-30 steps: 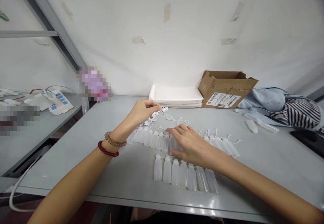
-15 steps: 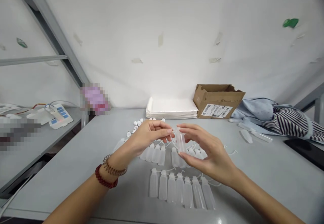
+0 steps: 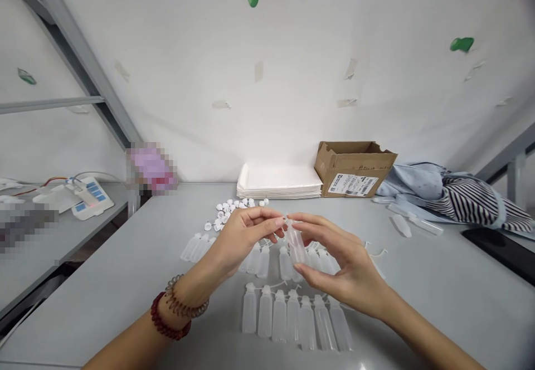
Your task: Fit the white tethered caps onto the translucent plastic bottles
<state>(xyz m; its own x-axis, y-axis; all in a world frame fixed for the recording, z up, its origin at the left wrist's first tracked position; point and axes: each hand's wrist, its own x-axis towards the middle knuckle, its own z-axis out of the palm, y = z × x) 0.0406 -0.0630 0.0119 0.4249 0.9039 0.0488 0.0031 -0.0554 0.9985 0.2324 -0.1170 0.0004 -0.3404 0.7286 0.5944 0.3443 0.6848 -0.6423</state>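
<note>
My right hand (image 3: 334,267) holds a small translucent plastic bottle (image 3: 296,243) upright above the grey table (image 3: 125,281), thumb at its base and fingers curled round its top. My left hand (image 3: 244,236), with two bracelets on the wrist, pinches at the bottle's neck; what is between its fingertips is too small to make out. Below the hands lies a neat row of several bottles (image 3: 292,317). A second row of bottles (image 3: 259,258) lies behind it, partly hidden by my hands. Loose white caps (image 3: 228,211) are scattered further back.
A stack of white sheets (image 3: 280,181) and an open cardboard box (image 3: 353,168) stand against the wall. Crumpled blue and striped cloth (image 3: 455,194) lies at the right, with loose bottles (image 3: 403,225) nearby. A side table at the left holds a device with blue buttons (image 3: 86,197).
My right hand picked a bottle up off the table and raised it; my left hand came from the caps to the bottle's neck. The camera tilted up slightly.
</note>
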